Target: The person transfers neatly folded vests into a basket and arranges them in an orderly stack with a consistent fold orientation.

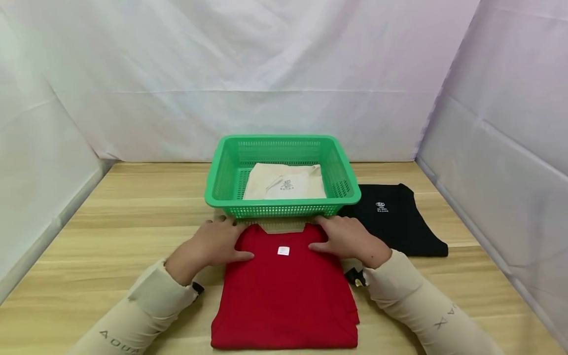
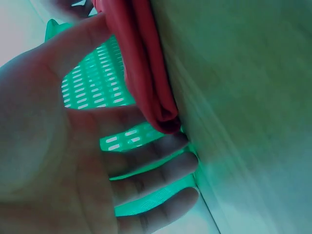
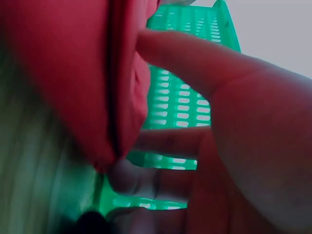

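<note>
I see cream sleeves [image 1: 423, 308] with broad cuffs [image 1: 166, 288] and dark capital lettering [image 1: 116, 342]; small black pieces [image 1: 353, 275] show beside the cuffs, the right one gold-flecked.

Bright, even light fills the head view, bleaching the white curtain [image 1: 266, 59] and leaving soft shadows on the tabletop [image 1: 111, 222] beside the sleeves [image 1: 151, 301]. The left wrist view is dim and tinted green; in the right, the red cloth [image 3: 58, 58] and shaded fingers [image 3: 170, 183] blur against pale glare.

The red garment [image 1: 284, 296] is matt cloth, the basket [image 1: 284, 202] smooth plastic.
</note>
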`<action>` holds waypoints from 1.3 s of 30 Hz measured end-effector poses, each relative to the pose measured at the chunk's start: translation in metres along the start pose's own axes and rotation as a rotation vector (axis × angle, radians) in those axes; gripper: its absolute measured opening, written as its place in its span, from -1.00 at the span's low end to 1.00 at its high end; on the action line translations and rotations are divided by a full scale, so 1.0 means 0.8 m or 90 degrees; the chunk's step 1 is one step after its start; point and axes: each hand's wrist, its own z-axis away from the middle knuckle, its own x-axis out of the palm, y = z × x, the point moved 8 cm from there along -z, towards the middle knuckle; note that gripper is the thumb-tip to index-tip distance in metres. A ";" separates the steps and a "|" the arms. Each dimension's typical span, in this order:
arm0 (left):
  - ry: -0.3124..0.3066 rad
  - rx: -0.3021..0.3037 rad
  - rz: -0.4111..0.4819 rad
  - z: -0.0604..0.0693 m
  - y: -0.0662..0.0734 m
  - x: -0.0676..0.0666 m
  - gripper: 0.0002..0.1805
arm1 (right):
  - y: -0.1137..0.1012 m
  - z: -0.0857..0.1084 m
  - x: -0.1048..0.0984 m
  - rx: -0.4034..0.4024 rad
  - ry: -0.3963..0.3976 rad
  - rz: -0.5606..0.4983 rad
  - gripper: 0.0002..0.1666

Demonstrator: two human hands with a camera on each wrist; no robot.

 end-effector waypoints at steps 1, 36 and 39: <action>0.002 0.003 0.004 0.000 0.000 0.000 -0.11 | 0.002 0.000 0.000 0.006 -0.006 0.004 -0.37; -0.132 0.193 0.383 0.001 0.015 -0.009 -0.65 | -0.019 0.007 -0.001 -0.196 -0.119 -0.369 -0.58; -0.192 0.204 0.419 0.006 0.019 -0.004 -0.66 | -0.021 0.011 0.007 -0.200 -0.169 -0.394 -0.49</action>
